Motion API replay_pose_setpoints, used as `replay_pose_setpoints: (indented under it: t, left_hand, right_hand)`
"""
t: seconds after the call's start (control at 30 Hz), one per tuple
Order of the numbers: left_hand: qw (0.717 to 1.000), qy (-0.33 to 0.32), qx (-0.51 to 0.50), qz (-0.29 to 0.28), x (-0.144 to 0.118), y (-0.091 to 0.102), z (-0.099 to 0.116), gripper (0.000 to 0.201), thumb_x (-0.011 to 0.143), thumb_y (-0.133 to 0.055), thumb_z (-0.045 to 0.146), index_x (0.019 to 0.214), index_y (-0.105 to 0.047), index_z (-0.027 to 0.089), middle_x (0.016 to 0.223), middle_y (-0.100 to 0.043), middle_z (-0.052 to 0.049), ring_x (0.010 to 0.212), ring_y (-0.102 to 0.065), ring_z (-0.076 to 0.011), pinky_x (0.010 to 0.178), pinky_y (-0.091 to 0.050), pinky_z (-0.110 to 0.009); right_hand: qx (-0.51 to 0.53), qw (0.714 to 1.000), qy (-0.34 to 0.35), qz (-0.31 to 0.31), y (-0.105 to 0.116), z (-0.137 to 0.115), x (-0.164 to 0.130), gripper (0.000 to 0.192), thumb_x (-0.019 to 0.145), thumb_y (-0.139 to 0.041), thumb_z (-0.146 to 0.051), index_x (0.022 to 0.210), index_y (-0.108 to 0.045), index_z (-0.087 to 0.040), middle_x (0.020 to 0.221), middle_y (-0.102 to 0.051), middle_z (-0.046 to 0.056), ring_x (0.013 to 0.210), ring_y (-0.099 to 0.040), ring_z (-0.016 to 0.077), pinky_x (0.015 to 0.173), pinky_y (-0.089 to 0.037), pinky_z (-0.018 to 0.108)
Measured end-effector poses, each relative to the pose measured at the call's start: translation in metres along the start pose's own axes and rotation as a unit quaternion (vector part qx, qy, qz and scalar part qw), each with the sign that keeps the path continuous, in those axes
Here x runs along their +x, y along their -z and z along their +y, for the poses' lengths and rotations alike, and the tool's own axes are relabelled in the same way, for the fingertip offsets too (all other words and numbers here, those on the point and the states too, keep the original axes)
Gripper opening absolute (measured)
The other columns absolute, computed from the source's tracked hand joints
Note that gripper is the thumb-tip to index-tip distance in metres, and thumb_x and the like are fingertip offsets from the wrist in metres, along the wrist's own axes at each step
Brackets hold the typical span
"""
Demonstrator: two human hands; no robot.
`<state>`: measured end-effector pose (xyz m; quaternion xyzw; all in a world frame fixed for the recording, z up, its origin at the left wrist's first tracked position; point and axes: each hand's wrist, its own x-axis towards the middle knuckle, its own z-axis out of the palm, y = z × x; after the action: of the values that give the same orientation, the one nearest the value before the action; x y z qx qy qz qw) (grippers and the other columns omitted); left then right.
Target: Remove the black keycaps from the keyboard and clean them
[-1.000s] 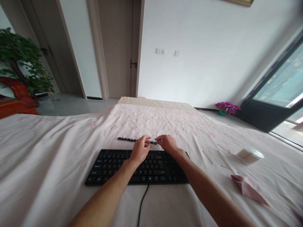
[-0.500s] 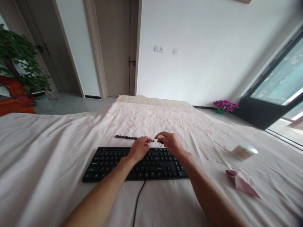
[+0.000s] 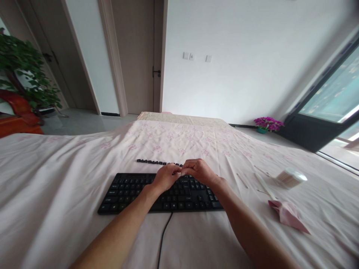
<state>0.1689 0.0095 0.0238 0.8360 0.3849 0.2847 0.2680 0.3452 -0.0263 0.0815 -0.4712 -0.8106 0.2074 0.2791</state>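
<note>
A black keyboard lies on the pale flowered cloth, with several keys gone from view under my hands. Over its far edge, my left hand is closed, thumb and finger pinched; what they hold is hidden. Against its fingertips my right hand is closed too, fingers bent round the wire keycap puller seen in it a moment ago, now covered by the hand. Just beyond the keyboard, a row of small black keycaps lies on the cloth, its right end partly behind my hands.
To the right lie loose cotton swabs, a clear round tub of swabs and a folded pink cloth. The keyboard cable runs toward me between my forearms. Wrinkled cloth covers the surface.
My right hand has moved slightly left and down to meet my left fingertips. The wire of the puller has gone out of sight. More of the keycap row shows between the hands.
</note>
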Motion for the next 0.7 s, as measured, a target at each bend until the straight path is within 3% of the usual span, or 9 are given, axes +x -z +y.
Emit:
replay_pose_setpoints:
  t: [0.1,0.23,0.5,0.7]
  left_hand:
    - [1.0,-0.009,0.017,-0.02,0.001,0.001,0.0,0.021,0.082,-0.054,0.035,0.081,-0.071,0.023,0.081,-0.067,-0.002,0.075,-0.06,-0.0169,0.067,-0.041,-0.024]
    - [0.999,0.0,0.007,-0.036,0.001,0.004,0.0,0.023,0.082,-0.054,0.036,0.078,-0.071,0.02,0.078,-0.067,-0.002,0.073,-0.06,-0.017,0.063,-0.039,-0.023]
    - [0.998,-0.019,-0.011,-0.055,0.0,0.006,0.002,0.022,0.082,-0.053,0.033,0.087,-0.073,0.026,0.083,-0.069,0.001,0.079,-0.061,-0.0172,0.067,-0.04,-0.022]
    - [0.999,0.004,0.011,-0.034,0.002,-0.001,-0.004,0.016,0.076,-0.058,0.024,0.086,-0.071,0.023,0.086,-0.069,-0.002,0.081,-0.063,-0.0194,0.069,-0.042,-0.025]
  right_hand:
    - [-0.041,0.998,0.007,-0.051,0.002,-0.008,0.006,0.024,0.085,-0.058,-0.039,0.081,-0.074,-0.022,0.078,-0.071,0.001,0.074,-0.063,0.0146,0.07,-0.043,0.022]
    - [-0.075,0.994,0.002,-0.073,0.0,-0.01,0.01,0.026,0.085,-0.057,-0.042,0.08,-0.074,-0.022,0.073,-0.07,0.0,0.068,-0.062,0.0135,0.065,-0.041,0.021]
    - [0.005,1.0,-0.018,0.009,-0.01,0.004,-0.007,0.03,0.087,-0.054,-0.042,0.079,-0.072,-0.02,0.073,-0.069,0.0,0.061,-0.059,0.0117,0.057,-0.041,0.02]
    - [-0.003,0.999,-0.021,-0.027,-0.006,-0.004,0.008,0.03,0.085,-0.057,-0.043,0.077,-0.073,-0.019,0.063,-0.064,-0.001,0.054,-0.053,0.009,0.051,-0.037,0.018]
